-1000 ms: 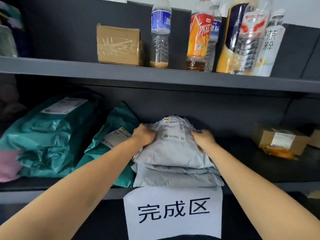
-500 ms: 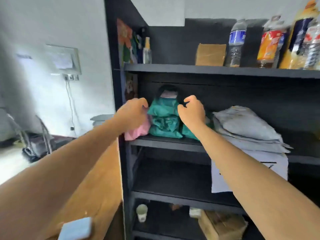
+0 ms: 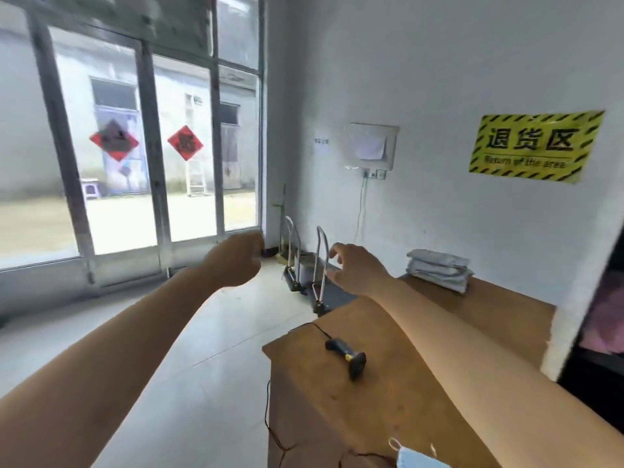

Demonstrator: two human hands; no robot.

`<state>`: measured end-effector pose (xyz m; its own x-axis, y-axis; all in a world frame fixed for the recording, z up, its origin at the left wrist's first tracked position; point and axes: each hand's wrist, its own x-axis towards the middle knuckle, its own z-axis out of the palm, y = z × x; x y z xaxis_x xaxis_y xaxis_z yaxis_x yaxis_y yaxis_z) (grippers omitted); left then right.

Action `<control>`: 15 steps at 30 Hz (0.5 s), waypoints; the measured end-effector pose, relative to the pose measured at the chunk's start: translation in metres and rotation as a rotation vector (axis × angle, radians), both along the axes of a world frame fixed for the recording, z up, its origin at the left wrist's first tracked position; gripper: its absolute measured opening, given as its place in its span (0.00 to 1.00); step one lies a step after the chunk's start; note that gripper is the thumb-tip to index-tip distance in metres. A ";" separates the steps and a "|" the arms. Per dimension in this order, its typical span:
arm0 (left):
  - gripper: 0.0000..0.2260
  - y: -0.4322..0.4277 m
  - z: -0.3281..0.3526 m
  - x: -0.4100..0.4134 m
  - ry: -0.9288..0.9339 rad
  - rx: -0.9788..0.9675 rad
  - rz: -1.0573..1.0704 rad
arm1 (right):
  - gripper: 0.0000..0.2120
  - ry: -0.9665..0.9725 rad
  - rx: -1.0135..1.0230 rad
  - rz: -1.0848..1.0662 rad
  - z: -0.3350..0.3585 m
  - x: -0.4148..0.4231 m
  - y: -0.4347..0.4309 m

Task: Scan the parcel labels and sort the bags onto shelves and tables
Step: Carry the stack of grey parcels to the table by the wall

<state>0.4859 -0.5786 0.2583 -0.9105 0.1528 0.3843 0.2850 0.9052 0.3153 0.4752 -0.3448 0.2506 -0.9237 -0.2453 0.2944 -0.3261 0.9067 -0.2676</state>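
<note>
Holding 2 hands out empty: your left hand (image 3: 236,261) is curling loosely, your right hand (image 3: 358,270) is splaying, relaxed. The scanner (image 3: 347,357) is lying on the table (image 3: 320,403) below the right hand, axis running far-left to near-right; bags (image 3: 439,270) are sitting beyond.

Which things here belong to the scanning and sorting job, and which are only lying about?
For the job: barcode scanner; stack of grey parcel bags; wooden table; yellow return-area sign.
Lying about: blue face mask; hand trolley; red door decorations.
</note>
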 end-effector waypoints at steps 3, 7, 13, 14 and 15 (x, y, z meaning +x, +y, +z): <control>0.17 -0.070 -0.010 -0.044 -0.044 -0.018 0.070 | 0.18 -0.005 0.007 0.088 -0.003 -0.063 -0.069; 0.18 -0.156 -0.001 -0.111 -0.083 -0.076 0.180 | 0.18 0.015 -0.001 0.185 0.005 -0.154 -0.154; 0.18 -0.280 0.026 -0.196 -0.084 -0.139 0.313 | 0.15 -0.007 -0.072 0.242 0.029 -0.274 -0.271; 0.18 -0.300 0.025 -0.208 -0.098 -0.143 0.327 | 0.15 -0.018 -0.073 0.250 0.027 -0.292 -0.291; 0.18 -0.320 0.021 -0.221 -0.124 -0.151 0.340 | 0.16 -0.034 -0.066 0.262 0.023 -0.310 -0.311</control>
<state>0.2650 -0.8985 0.2797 -0.9571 -0.1190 0.2642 -0.0709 0.9802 0.1849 0.1652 -0.6557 0.2738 -0.8407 -0.4586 0.2879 -0.5373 0.7726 -0.3382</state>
